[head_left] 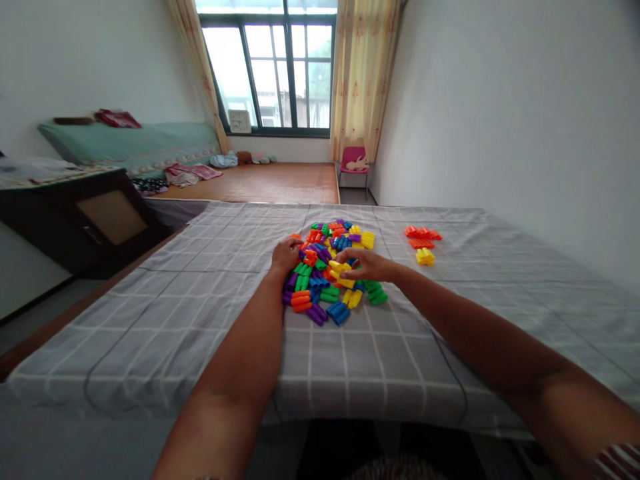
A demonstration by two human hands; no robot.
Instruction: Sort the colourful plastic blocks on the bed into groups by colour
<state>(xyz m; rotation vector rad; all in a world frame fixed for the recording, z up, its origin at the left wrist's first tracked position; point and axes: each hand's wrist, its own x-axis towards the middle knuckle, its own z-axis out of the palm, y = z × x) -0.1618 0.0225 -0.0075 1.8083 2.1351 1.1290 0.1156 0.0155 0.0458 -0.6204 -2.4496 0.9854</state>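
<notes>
A pile of plastic pieces in purple, green, blue, orange and yellow [301,301] lies on the grey checked cloth. My left hand [287,256] rests at the pile's left edge, fingers curled against orange and purple pieces; whether it grips one is hidden. Over the right part of the pile, my right hand [365,265] pinches a yellow piece [341,268] between thumb and fingers. Green pieces [375,292] lie just below that hand. Apart from the pile, to the right, are orange-red pieces [423,233] and a yellow piece [425,257].
The checked cloth [200,320] covers the table up to its front edge. Beyond it stand a wooden platform [280,181] and a pink chair [354,160] below the window. A dark cabinet [65,213] is at the left, a white wall at the right.
</notes>
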